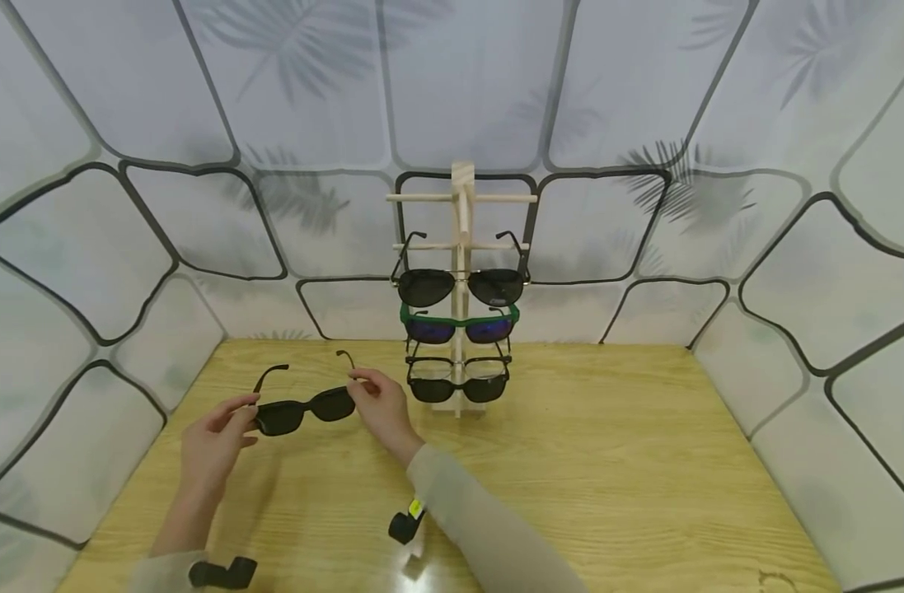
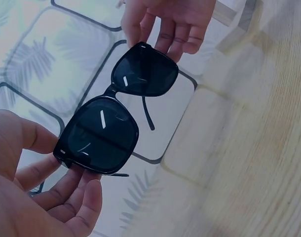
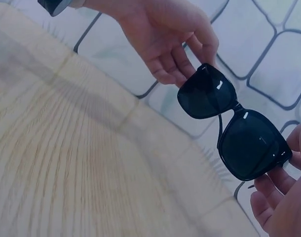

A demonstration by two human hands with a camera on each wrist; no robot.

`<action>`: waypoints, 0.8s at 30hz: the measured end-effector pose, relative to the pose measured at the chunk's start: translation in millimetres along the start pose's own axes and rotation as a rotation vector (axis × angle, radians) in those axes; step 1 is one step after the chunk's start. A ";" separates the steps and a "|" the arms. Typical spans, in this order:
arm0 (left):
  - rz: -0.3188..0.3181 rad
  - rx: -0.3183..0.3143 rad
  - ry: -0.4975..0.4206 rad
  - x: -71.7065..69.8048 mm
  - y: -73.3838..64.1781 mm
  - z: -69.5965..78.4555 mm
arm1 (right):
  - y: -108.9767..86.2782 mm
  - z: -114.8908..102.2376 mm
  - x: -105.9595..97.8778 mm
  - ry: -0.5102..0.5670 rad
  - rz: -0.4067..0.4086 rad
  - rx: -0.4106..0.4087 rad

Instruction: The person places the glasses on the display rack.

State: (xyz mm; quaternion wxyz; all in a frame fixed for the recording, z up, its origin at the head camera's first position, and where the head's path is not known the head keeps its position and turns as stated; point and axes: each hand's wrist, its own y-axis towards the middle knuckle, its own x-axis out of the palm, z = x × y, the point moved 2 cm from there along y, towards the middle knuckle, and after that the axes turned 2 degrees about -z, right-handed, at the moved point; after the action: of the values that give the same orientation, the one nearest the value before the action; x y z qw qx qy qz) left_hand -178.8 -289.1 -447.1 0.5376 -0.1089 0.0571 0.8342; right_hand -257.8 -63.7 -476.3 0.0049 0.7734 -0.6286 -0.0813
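Black sunglasses (image 1: 281, 417) with dark lenses are held up above the left part of the table, temples unfolded and pointing away from me. My left hand (image 1: 213, 441) pinches the frame at its left corner, by the hinge. At the opposite corner my right hand (image 1: 383, 409) pinches the frame between thumb and fingers. In the left wrist view both lenses of the sunglasses (image 2: 102, 134) face the camera, and the left hand (image 2: 42, 182) grips the near end. The right wrist view has the right hand (image 3: 286, 197) on the near corner and the left hand (image 3: 165, 37) on the far one.
Right of the hands stands a wooden display rack (image 1: 462, 181) with pegs. It bears aviator sunglasses (image 1: 426, 288), green-framed glasses (image 1: 431, 331) and dark glasses (image 1: 431, 390) lower down. Beneath is a wood-grain table (image 1: 607, 461), with patterned cloth walls (image 1: 333, 222) around it.
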 end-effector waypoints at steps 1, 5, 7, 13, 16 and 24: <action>0.009 0.009 -0.006 -0.5 -0.9 1.8 | -0.8 -2.7 -0.3 0.006 -0.002 0.001; 0.030 0.028 -0.033 -2.5 -4.7 8.6 | -4.7 -14.0 -1.3 0.021 0.000 0.005; 0.038 0.026 -0.041 -4.2 -6.8 11.9 | -6.6 -19.5 -1.8 0.032 0.001 0.004; 0.067 0.039 -0.100 -7.0 -12.0 24.6 | -12.4 -36.5 -6.2 0.045 -0.015 -0.060; 0.085 0.063 -0.116 -7.8 -15.3 32.3 | -15.3 -45.0 -8.6 0.047 -0.021 -0.082; 0.143 0.159 -0.212 -11.7 -23.2 52.9 | -22.8 -69.3 -13.1 0.058 -0.020 -0.141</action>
State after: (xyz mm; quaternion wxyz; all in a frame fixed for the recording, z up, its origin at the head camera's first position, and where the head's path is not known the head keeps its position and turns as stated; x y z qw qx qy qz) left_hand -159.4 -278.5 -392.5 0.4868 0.0271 0.0735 0.8700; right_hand -229.1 -52.7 -408.9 0.0767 0.7794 -0.6133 -0.1029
